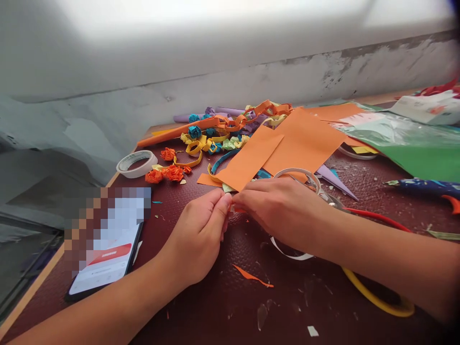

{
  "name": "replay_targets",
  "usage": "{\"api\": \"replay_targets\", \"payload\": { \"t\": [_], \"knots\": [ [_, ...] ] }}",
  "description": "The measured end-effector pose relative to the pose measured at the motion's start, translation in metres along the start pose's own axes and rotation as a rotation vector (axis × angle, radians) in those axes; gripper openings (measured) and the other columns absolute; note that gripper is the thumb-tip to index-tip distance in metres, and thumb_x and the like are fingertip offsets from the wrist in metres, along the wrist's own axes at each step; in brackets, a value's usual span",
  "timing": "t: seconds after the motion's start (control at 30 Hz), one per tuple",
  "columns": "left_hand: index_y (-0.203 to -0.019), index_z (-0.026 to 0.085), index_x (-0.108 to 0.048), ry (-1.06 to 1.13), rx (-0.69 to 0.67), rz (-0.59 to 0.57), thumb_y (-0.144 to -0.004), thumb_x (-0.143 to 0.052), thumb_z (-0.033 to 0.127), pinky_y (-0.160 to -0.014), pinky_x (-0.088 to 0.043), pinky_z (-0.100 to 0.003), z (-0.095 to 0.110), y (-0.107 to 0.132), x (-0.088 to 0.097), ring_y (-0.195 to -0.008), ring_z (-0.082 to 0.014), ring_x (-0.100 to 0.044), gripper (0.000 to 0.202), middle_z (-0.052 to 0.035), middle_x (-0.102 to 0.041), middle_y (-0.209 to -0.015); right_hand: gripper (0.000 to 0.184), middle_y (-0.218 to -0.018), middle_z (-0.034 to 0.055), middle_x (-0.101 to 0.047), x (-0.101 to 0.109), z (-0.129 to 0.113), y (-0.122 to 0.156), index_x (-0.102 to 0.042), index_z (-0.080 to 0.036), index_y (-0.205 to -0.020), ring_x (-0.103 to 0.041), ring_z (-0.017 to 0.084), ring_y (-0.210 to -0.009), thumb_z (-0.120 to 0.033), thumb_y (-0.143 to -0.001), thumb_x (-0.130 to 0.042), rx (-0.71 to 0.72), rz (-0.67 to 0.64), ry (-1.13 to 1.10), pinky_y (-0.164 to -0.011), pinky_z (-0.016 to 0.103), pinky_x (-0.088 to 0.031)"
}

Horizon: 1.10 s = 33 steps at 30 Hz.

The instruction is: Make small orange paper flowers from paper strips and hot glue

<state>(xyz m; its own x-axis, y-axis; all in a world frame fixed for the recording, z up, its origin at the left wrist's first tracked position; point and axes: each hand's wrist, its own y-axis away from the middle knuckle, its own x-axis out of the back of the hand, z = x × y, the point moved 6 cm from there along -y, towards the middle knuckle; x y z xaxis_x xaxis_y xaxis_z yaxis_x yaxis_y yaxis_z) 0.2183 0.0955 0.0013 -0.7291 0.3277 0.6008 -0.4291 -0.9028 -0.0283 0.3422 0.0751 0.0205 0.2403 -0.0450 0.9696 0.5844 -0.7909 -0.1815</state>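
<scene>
My left hand (201,235) and my right hand (280,211) meet over the dark red table (223,306), fingers pinched together around a small piece of orange paper (237,209) that is mostly hidden between them. Just beyond the fingertips lies an orange paper strip (251,160), overlapping a larger orange sheet (305,141). A clear tape roll (298,175) sits right behind my right hand.
A phone (108,263) lies at the left. A white tape roll (137,163) and small orange paper rosettes (168,172) lie behind it. Coloured paper chains (230,127) pile up at the back. Green plastic sheet (413,148), glue gun (427,188) and yellow-handled scissors (377,299) are at the right.
</scene>
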Motion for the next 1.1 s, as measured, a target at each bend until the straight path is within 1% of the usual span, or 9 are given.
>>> {"api": "replay_targets", "payload": {
  "t": [0.17,0.3,0.47,0.6,0.7,0.8,0.9,1.1],
  "knots": [
    [-0.065,0.021,-0.044,-0.019,0.006,0.015,-0.104,-0.038,0.039,-0.054,-0.036,-0.028,-0.002,0.0,-0.001,-0.053,-0.0115,-0.048,0.043,0.0045,-0.052,-0.055,0.019,-0.079,0.0048,-0.065,-0.001,-0.009,0.001,-0.069,-0.013,-0.089,-0.06,0.02,-0.07,-0.01,-0.097,-0.051,0.019,0.056,0.104,-0.057,0.032,-0.028],
    [-0.064,0.021,-0.043,-0.008,0.002,0.011,-0.104,-0.037,0.039,-0.055,-0.035,-0.029,-0.001,0.0,-0.001,-0.053,-0.0121,-0.048,0.044,0.0042,-0.051,-0.054,0.023,-0.079,0.0059,-0.065,-0.003,-0.011,0.001,-0.067,-0.013,-0.086,-0.06,0.02,-0.07,-0.009,-0.098,-0.048,0.01,0.068,0.131,-0.057,0.033,-0.027],
    [-0.064,0.021,-0.044,0.011,0.016,0.006,-0.103,-0.038,0.041,-0.055,-0.036,-0.029,-0.002,0.0,0.0,-0.053,-0.0123,-0.049,0.044,0.0041,-0.052,-0.055,0.021,-0.086,0.0055,-0.067,-0.006,-0.004,0.002,-0.068,-0.013,-0.095,-0.063,0.019,-0.078,-0.012,-0.101,-0.048,-0.031,0.047,0.061,-0.06,0.032,-0.031],
    [-0.065,0.021,-0.044,0.016,0.031,0.004,-0.103,-0.038,0.043,-0.055,-0.036,-0.028,-0.003,0.002,0.001,-0.054,-0.0124,-0.049,0.044,0.0043,-0.052,-0.055,0.017,-0.09,0.0051,-0.067,-0.004,-0.002,0.002,-0.069,-0.013,-0.098,-0.064,0.02,-0.084,-0.009,-0.098,-0.052,-0.023,0.013,0.003,-0.064,0.032,-0.034],
    [-0.064,0.021,-0.043,-0.008,0.03,0.005,-0.103,-0.037,0.042,-0.055,-0.035,-0.028,-0.001,0.002,0.0,-0.054,-0.0126,-0.048,0.045,0.0042,-0.051,-0.055,0.016,-0.091,0.0053,-0.068,-0.003,-0.001,0.001,-0.07,-0.013,-0.099,-0.064,0.02,-0.084,-0.006,-0.095,-0.055,-0.049,-0.037,0.004,-0.064,0.032,-0.033],
    [-0.065,0.021,-0.042,-0.04,0.009,0.011,-0.103,-0.037,0.041,-0.055,-0.034,-0.029,0.002,0.002,0.0,-0.054,-0.0129,-0.046,0.044,0.0042,-0.05,-0.055,0.015,-0.09,0.005,-0.068,-0.002,-0.001,0.0,-0.07,-0.012,-0.099,-0.064,0.019,-0.081,-0.007,-0.096,-0.056,-0.066,-0.065,0.002,-0.063,0.031,-0.033],
    [-0.065,0.022,-0.042,-0.05,-0.01,0.01,-0.103,-0.037,0.041,-0.055,-0.034,-0.029,0.003,0.002,-0.001,-0.054,-0.0133,-0.045,0.043,0.0038,-0.05,-0.056,0.015,-0.088,0.0048,-0.067,-0.002,-0.003,0.0,-0.07,-0.013,-0.097,-0.063,0.019,-0.079,-0.007,-0.096,-0.056,-0.05,-0.05,0.023,-0.062,0.031,-0.032],
    [-0.063,0.022,-0.041,-0.042,-0.02,0.014,-0.103,-0.036,0.039,-0.056,-0.034,-0.03,0.002,0.002,-0.001,-0.053,-0.0139,-0.045,0.043,0.0034,-0.049,-0.054,0.02,-0.084,0.0077,-0.066,-0.006,-0.012,0.001,-0.067,-0.012,-0.09,-0.062,0.022,-0.074,-0.006,-0.096,-0.049,-0.028,0.027,0.166,-0.058,0.033,-0.03]
  ]
}}
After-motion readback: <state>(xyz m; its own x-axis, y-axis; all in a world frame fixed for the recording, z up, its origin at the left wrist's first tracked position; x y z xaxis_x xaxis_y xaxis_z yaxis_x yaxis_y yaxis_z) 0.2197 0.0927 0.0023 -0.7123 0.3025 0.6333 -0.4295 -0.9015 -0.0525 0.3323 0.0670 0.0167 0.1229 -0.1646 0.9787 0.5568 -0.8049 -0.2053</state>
